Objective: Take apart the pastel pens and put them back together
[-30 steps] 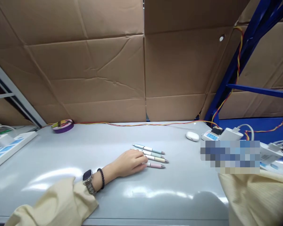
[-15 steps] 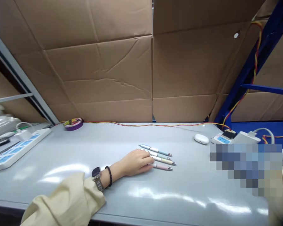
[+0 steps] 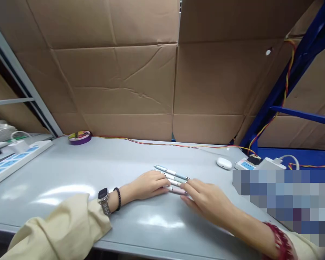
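Note:
Several slim pens lie side by side on the grey table. The blue-and-white pen (image 3: 166, 170) is farthest from me and the pink pen (image 3: 176, 190) is nearest; paler ones lie between them. My left hand (image 3: 151, 184) is closed over the left ends of the pens, its curled fingers on their barrels. My right hand (image 3: 203, 196) is at the tip ends, fingers and thumb apart. Its fingers reach the upper tips and its thumb is just below the pink pen's tip. The right fingers hide most of the tips.
A white earbud case (image 3: 224, 163) lies right of the pens. At the back left is a purple roll of tape (image 3: 79, 138). Power strips sit at left (image 3: 21, 159) and right (image 3: 245, 164). A red-yellow wire (image 3: 162, 144) runs along the back under cardboard. A blurred-out patch covers the right.
My right hand has come in from the right edge to the tips of the pens. My left hand stays over the left ends. The view has shifted slightly.

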Available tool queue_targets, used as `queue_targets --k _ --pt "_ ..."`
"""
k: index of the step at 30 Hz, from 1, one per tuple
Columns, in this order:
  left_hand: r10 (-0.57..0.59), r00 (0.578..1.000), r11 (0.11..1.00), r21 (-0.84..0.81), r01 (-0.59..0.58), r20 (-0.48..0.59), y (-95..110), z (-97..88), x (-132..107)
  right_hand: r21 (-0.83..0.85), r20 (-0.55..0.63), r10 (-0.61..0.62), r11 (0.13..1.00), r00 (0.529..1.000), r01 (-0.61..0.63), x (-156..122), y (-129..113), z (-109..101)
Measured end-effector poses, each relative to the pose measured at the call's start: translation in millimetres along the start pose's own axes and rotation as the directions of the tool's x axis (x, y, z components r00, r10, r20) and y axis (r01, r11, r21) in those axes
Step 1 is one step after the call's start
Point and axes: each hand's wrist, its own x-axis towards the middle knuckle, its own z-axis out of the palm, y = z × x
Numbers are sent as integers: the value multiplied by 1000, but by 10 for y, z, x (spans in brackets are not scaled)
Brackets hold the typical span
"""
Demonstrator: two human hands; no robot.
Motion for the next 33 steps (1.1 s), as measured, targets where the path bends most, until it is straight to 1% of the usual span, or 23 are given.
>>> queue_targets --k 3,6,9,14,18,23,27,29,33 --pt "-6 1000 1000 0 6 -19 12 -6 1 -11 53 12 1000 999 -11 13 135 33" --pt "-24 999 1000 0 24 -30 32 -15 -13 14 71 13 1000 997 -14 22 168 83" --pt "-53 998 999 -2 53 -28 64 -30 -28 65 65 36 997 997 -40 29 137 121" --pt "-114 993 993 5 115 -37 108 -36 -21 143 14 66 987 998 -68 68 127 135" --pt "-119 992 992 38 121 -45 112 -14 -15 168 -12 19 986 1000 -17 81 154 132" --pt "-97 993 991 81 102 -60 107 -16 -27 151 -44 -69 986 997 75 93 199 168" --pt "-109 990 988 102 118 -85 98 -10 -30 136 -35 -107 985 994 110 144 252 199" --pt "-137 985 984 100 148 -104 97 1 -20 141 -25 -93 985 995 96 165 270 197" --pt "-231 961 967 74 244 -155 68 -18 6 170 -36 -2 985 999 8 143 222 150"
